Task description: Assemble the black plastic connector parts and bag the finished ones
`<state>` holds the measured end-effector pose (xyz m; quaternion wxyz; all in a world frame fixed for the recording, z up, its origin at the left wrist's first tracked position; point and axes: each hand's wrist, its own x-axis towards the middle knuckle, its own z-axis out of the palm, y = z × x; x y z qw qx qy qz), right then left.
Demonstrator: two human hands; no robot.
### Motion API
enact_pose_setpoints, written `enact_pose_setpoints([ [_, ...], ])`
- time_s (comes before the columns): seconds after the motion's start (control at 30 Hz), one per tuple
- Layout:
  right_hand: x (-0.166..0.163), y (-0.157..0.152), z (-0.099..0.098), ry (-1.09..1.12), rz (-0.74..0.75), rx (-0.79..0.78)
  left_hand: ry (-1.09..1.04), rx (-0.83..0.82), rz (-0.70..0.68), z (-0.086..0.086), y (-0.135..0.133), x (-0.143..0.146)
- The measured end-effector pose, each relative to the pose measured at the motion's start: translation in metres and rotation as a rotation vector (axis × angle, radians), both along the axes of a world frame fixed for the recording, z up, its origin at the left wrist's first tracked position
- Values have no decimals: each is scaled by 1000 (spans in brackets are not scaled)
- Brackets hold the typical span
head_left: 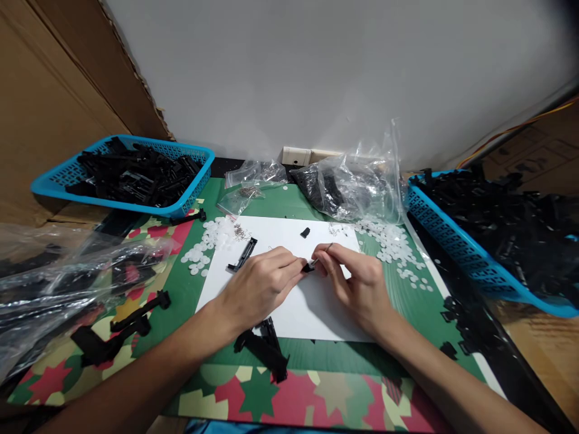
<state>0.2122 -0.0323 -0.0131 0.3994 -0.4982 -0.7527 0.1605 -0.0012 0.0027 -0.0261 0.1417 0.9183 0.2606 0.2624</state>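
Note:
Over the white sheet (316, 313), my left hand (265, 280) pinches a small black plastic part (308, 267) at its fingertips. Closed around a thin metal tool, apparently tweezers (315, 261), my right hand (359, 280) brings its tip to that part. What the tip grips is too small to make out. Another small black piece (306, 232) lies on the sheet beyond my hands. A long black plastic part (243, 253) rests left of my left hand, with more black parts (265, 352) below its wrist.
Blue baskets of black parts stand at left (192, 199) and right (474, 265). White discs (194, 256) lie left, more discs (393, 244) right. Tiny metal pieces (242, 232) are scattered near plastic bags (357, 187) at the back. Black parts (108, 343) lie front left.

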Motion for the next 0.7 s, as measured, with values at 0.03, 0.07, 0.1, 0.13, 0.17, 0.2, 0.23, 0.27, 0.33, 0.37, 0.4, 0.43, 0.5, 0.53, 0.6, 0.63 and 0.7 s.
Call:
enact_pose_setpoints([
  [0.03,0,-1,-2,-4,4,14,3,-9,3,0,0,0],
  [0.07,0,-1,-5,-7,9,25,3,-17,9,1,0,0],
  [0.1,-1,-2,-6,-6,14,35,4,-25,13,1,0,0],
  [0.13,-1,-2,-8,-2,19,40,3,-29,16,1,0,0],
  [0.17,-2,-3,-8,4,23,42,-3,-31,20,0,-1,0],
  [0.2,-2,-3,-8,13,25,38,-12,-30,22,0,-1,0],
  [0.23,-2,-4,-6,27,22,30,-28,-24,24,-1,-1,1],
  [0.27,-1,-4,-3,49,10,19,-47,-15,29,-2,0,1],
  [0.33,3,-2,4,121,-48,21,-106,1,54,-4,0,2],
  [0.37,7,0,8,173,-90,40,-146,4,71,-4,0,2],
  [0.4,11,2,11,228,-129,63,-193,4,92,-3,0,2],
  [0.43,17,4,15,280,-161,85,-244,-1,117,-2,0,3],
  [0.5,29,10,20,340,-194,89,-341,-13,167,1,-1,2],
  [0.53,35,12,22,340,-193,64,-380,-14,188,3,-2,2],
  [0.6,45,15,24,306,-155,-14,-428,-10,214,8,-2,1],
  [0.63,47,16,24,295,-123,-51,-441,-5,216,10,-3,1],
  [0.7,49,15,24,303,-36,-115,-454,7,207,14,-3,0],
])
